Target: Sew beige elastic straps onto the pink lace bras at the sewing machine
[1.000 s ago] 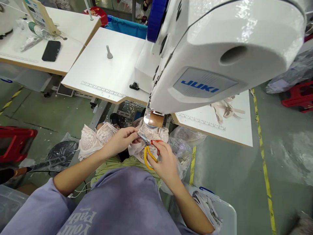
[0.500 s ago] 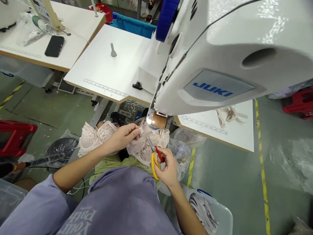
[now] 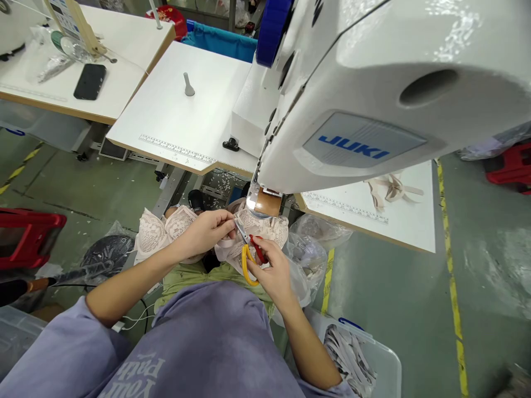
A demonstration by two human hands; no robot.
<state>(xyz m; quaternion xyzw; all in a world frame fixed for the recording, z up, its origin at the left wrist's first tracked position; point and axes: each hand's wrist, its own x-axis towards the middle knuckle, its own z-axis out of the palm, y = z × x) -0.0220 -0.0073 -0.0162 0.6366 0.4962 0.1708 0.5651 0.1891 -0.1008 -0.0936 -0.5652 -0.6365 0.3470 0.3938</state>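
Pale pink lace bras lie across my lap, one bra (image 3: 150, 232) to the left and another bra (image 3: 265, 228) beneath the sewing machine's end. My left hand (image 3: 213, 228) pinches the edge of the right-hand bra between thumb and fingers; the exact bit held is too small to make out. In my right hand (image 3: 271, 271) is a pair of scissors (image 3: 249, 255) with one yellow and one red handle loop. Their blades point up and left, with the tips close to my left fingertips. The white sewing machine (image 3: 360, 138) overhangs the right-hand bra.
White worktable (image 3: 207, 105) ahead carries a printed ruler and a grey peg. Beige straps (image 3: 392, 189) lie on the right table section. Plastic bags (image 3: 309, 254) hang below it. A clear bin (image 3: 385, 359) of grey strips stands at lower right, a red stool (image 3: 31, 237) at left.
My right hand has moved up and left with the scissors, bringing the blade tips to my left fingertips. My left hand keeps its pinch. The view has shifted slightly.
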